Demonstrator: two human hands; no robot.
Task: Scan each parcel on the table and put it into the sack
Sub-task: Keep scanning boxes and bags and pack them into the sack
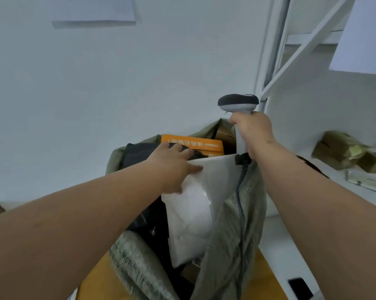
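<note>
White walls behind, a left hand (pixel 174 163) pinches a white parcel (pixel 193 208) halfway into the sack (pixel 232 224), the right hand (pixel 253 133) gripping a scanner (pixel 237 103) whose dangling cord could snag.

Sack (pixel 232 224): lower part cut off by the bottom edge; its depth cannot be seen.
White padded mailer (pixel 195 204): lower end sunk among the sack's contents, top left corner under the left hand (pixel 174 165).
Black parcel (pixel 137 154): mostly covered by the left hand and forearm.
Orange box (pixel 193 144): only the upper face shows; print upside down and unreadable.
Barcode scanner (pixel 237 103): handle mostly wrapped by the right hand (pixel 254 131); cable (pixel 240 191) lost low in the sack's folds.
Parcels on the table (pixel 347 152), right: motion-blurred, labels illegible.
Both forearms: cut by the frame edges.
</note>
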